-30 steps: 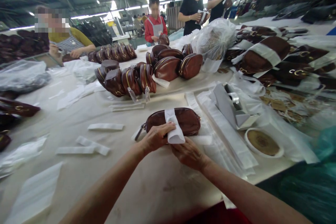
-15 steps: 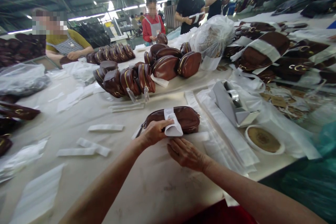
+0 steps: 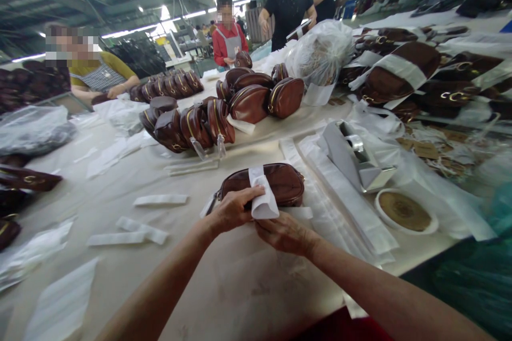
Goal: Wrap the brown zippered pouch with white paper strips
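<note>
A small brown leather bag (image 3: 286, 184) lies on the pale table in front of me, with a white paper strip (image 3: 264, 203) around its middle. My left hand (image 3: 236, 208) pinches the strip at the bag's near side, thumb on top of the paper. Just below the strip's loose, curled end is my right hand (image 3: 282, 232), its fingers bent together at the paper's lower edge; its fingertips are partly hidden under it. A zipper pull with a pale tag hangs at the bag's left end.
Brown bags (image 3: 250, 101) stand in a group beyond. At right are a grey tape dispenser (image 3: 352, 157), a round dish (image 3: 406, 211), long white strips and a heap of wrapped bags (image 3: 404, 72). Short paper strips (image 3: 160, 200) lie left. Several people stand across the table.
The strip's loose end has come slightly lower towards me, and my right hand has moved up against it. Across the table, a person in black has taken one hand off a bag.
</note>
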